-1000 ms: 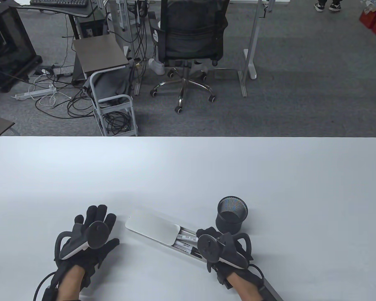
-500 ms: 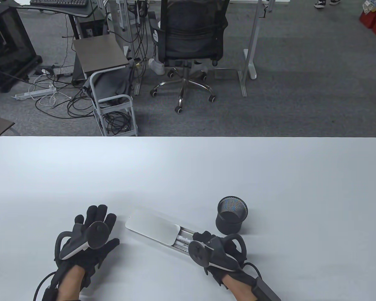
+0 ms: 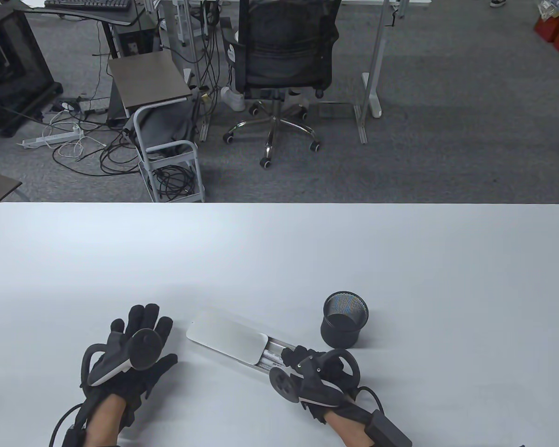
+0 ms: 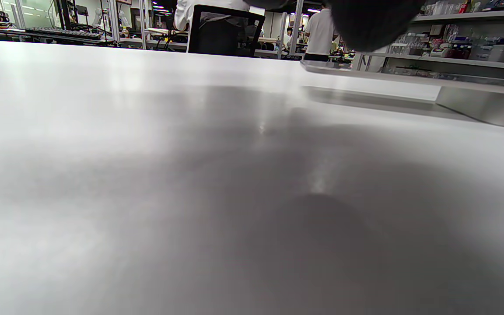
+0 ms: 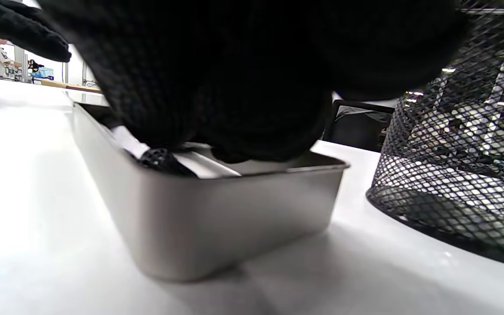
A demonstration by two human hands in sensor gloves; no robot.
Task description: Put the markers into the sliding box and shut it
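Note:
The metal sliding box [image 3: 200, 342] lies slantwise near the table's front edge. Its white lid [image 3: 228, 340] covers the far-left part, and the near-right part stands uncovered. White markers [image 3: 274, 356] lie inside the uncovered part. My right hand [image 3: 298, 356] sits over that end, fingers bent down onto the markers. In the right wrist view the gloved fingers [image 5: 234, 109] rest on the markers [image 5: 199, 165] inside the tray [image 5: 217, 218]. My left hand [image 3: 142, 323] lies flat on the table, left of the box and apart from it, fingers spread.
A black mesh pen cup [image 3: 345, 319] stands just right of the box's open end, close to my right hand, and fills the right of the right wrist view [image 5: 462, 144]. An office chair [image 3: 279, 60] and a cart stand beyond the table's far edge.
My right hand has slid left along the box and now covers more of the uncovered end, so less of the markers shows. The lid and my left hand have not moved.

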